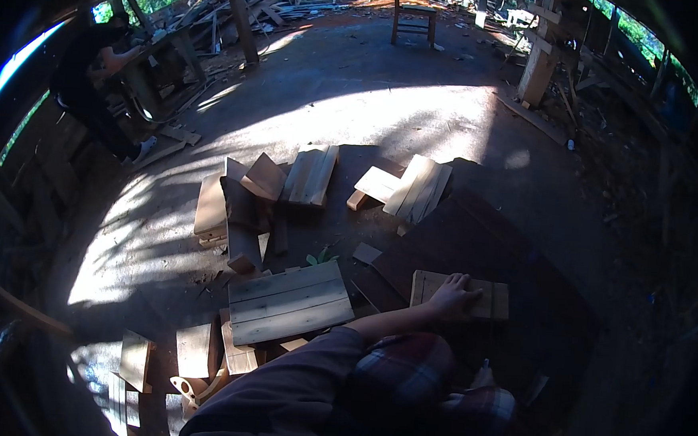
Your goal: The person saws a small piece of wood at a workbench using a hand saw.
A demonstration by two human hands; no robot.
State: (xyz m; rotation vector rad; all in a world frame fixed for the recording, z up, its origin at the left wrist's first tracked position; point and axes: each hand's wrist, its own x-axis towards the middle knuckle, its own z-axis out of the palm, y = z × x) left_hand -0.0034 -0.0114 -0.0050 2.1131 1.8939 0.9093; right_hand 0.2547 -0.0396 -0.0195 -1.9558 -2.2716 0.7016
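Observation:
My left hand [454,298] rests on a light wooden board [488,301] with dark lines across it, its fingers spread over the top. That board lies on a large dark panel at the right. Lower down, my right hand [482,379] is in deep shadow beside a plaid-covered knee. Its fingers look closed around something thin with a pale tip, too small and dark to name. Left of my forearm lies a larger slatted wooden panel [289,301].
Wooden pieces [309,174] and a slatted piece [419,189] lie ahead on the floor. More blocks [195,351] and a yellowish handle-like piece [187,387] are at lower left. A person [85,82] stands at a bench far left. A chair [414,22] stands at the back.

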